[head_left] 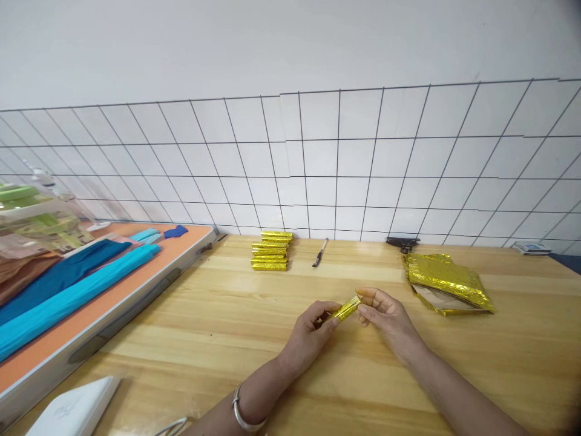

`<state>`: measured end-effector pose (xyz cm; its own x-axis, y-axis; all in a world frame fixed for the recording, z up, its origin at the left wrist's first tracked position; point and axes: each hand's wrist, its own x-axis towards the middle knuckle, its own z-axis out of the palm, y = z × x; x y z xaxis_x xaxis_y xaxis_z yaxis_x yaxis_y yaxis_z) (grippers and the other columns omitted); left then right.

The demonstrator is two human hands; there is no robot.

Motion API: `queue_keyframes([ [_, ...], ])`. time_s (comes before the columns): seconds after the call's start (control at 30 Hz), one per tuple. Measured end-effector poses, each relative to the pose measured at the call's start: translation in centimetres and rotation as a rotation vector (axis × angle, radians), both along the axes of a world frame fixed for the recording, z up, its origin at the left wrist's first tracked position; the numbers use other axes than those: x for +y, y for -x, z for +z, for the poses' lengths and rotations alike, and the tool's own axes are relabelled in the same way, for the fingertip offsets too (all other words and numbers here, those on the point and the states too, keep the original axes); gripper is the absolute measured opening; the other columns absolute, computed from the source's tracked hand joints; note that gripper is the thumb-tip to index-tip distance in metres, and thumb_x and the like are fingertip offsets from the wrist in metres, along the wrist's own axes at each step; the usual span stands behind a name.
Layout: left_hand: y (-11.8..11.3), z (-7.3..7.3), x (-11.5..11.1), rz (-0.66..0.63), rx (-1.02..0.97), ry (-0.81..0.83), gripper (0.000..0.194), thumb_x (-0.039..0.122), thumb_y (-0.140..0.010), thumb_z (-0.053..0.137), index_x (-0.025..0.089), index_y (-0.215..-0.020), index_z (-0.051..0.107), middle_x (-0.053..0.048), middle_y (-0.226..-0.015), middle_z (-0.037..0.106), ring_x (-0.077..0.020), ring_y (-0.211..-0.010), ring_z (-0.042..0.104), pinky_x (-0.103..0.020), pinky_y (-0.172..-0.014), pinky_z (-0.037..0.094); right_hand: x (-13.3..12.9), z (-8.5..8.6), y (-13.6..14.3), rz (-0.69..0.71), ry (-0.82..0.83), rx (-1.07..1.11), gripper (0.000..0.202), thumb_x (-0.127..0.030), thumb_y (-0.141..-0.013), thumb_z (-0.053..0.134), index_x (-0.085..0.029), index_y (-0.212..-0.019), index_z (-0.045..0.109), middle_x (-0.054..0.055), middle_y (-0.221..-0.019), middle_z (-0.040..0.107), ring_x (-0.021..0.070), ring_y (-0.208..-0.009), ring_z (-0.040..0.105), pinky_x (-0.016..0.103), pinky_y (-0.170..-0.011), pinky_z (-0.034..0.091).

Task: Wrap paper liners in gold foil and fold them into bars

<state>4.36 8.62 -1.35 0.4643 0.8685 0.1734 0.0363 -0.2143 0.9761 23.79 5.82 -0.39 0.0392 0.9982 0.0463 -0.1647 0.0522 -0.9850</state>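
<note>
A small rolled strip of shiny gold foil (347, 309) is held between both hands above the wooden table (236, 339). My left hand (313, 330) grips its lower left end with thumb and fingers. At the upper right end, the thumb and forefinger of my right hand (384, 315) pinch the foil. Several similar gold rolls (270, 257) lie in a stacked row near the wall. To the right rests a gold foil package (447, 281) with a pale opening at its front.
A black pen (320, 253) lies beside the rolls, and a black clip-like object (403, 243) sits by the wall. On the left stands an orange-topped surface (136, 266) with blue fabric (82, 297). A white device (75, 409) occupies the front left.
</note>
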Motion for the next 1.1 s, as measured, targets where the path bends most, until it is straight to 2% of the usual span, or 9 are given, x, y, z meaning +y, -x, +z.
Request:
queue_keyframes([
  [0.17,0.1,0.1,0.0,-0.08,-0.089,0.122,0.03,0.036,-0.08,0.058,0.017,-0.103,0.06,-0.007,-0.1,0.061,-0.0173,-0.089,0.053,-0.028,-0.078,0.042,-0.2,0.6,0.0,0.076,0.013,0.022,0.046,-0.035,-0.07,0.069,-0.018,-0.112,0.058,0.003,-0.082,0.06,0.0095,-0.059,0.051,0.025,-0.056,0.042],
  [0.4,-0.1,0.5,-0.4,-0.164,-0.148,0.096,0.028,0.037,-0.079,0.059,0.016,-0.098,0.061,-0.006,-0.093,0.061,-0.0166,-0.085,0.054,-0.029,-0.079,0.042,-0.9,2.1,0.6,0.048,-0.026,-0.216,0.043,-0.044,-0.066,0.068,-0.017,-0.099,0.064,0.0,-0.068,0.057,0.0098,-0.055,0.047,0.024,-0.051,0.042],
  [0.57,0.1,0.3,-0.9,-0.131,-0.089,-0.009,0.024,0.032,-0.08,0.06,0.018,-0.099,0.062,-0.005,-0.094,0.062,-0.0152,-0.085,0.054,-0.029,-0.08,0.043,-1.9,3.5,1.2,0.002,-0.118,-0.426,0.03,-0.036,-0.07,0.065,-0.018,-0.094,0.064,-0.003,-0.06,0.05,0.0092,-0.054,0.043,0.022,-0.049,0.038],
  [0.77,0.5,0.4,-1.4,-0.126,-0.017,-0.185,0.033,0.026,-0.078,0.063,0.024,-0.111,0.058,-0.004,-0.104,0.063,-0.0158,-0.091,0.055,-0.029,-0.083,0.043,-2.8,5.1,2.1,-0.018,-0.389,-0.67,0.018,-0.027,-0.073,0.063,-0.021,-0.09,0.064,-0.002,-0.066,0.052,0.0109,-0.06,0.048,0.024,-0.058,0.042],
  [0.93,0.2,1.0,-1.9,-0.104,0.033,-0.262,0.023,0.027,-0.083,0.057,0.021,-0.105,0.061,-0.006,-0.096,0.063,-0.0167,-0.087,0.056,-0.028,-0.08,0.044,-3.2,5.1,2.8,-0.059,-0.547,-0.77,0.022,-0.017,-0.072,0.062,-0.023,-0.093,0.062,0.001,-0.074,0.053,0.0125,-0.066,0.05,0.024,-0.06,0.044],
  [1.1,0.0,1.2,-2.1,-0.121,0.05,-0.32,0.019,0.027,-0.085,0.054,0.02,-0.1,0.063,-0.007,-0.092,0.063,-0.0172,-0.086,0.057,-0.028,-0.079,0.045,-3.2,4.3,3.1,-0.059,-0.588,-0.786,0.022,-0.017,-0.073,0.061,-0.023,-0.094,0.059,0.002,-0.078,0.052,0.0134,-0.07,0.051,0.025,-0.062,0.045],
])
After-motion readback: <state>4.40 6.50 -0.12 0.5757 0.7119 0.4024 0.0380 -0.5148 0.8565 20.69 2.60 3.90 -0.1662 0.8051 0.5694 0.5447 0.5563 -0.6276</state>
